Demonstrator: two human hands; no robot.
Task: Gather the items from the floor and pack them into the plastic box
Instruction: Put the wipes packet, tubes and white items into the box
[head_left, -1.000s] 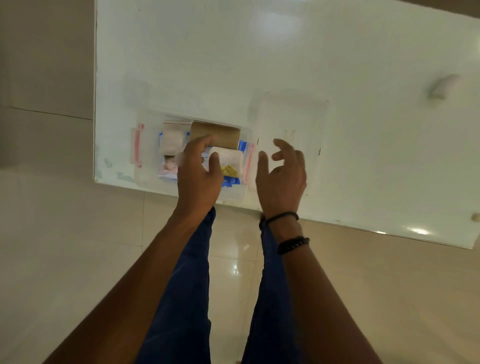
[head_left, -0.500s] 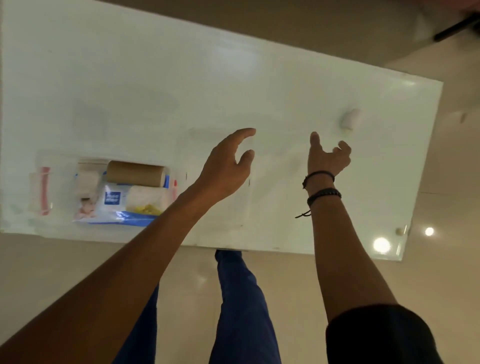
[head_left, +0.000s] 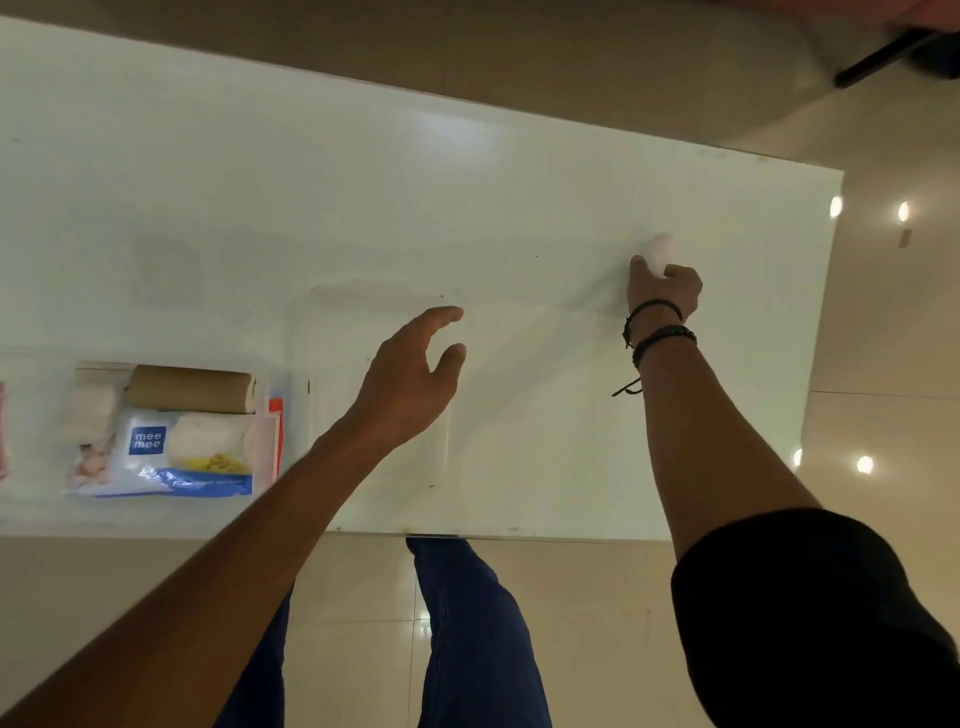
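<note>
We look down on a white sheet (head_left: 363, 171) spread over a tiled floor (head_left: 883, 338). The box (head_left: 265, 436), clear plastic, sits by the sheet's near edge toward its left end. Packed inside: a brown roll (head_left: 189, 388) along the far side, a white pack (head_left: 150, 452) labelled "mee mee" under it, a pale bundle (head_left: 210, 439) on top of the pack. A clear lid (head_left: 374, 332), faint, lies flat on the sheet just right of the box.

Left hand (head_left: 410, 379) hovers above the lid, thumb and fingers spread wide, holding nothing.

Right hand (head_left: 662, 291) reaches well toward the sheet's right end, two dark bands (head_left: 657, 327) on the wrist. Its fingers curl around a small white item (head_left: 660, 254), blurred; thumb and fingertips touch it, but we cannot tell whether the grip has closed or whether the item is off the sheet.

Our legs, in blue trousers (head_left: 467, 623), stand at the near edge.
</note>
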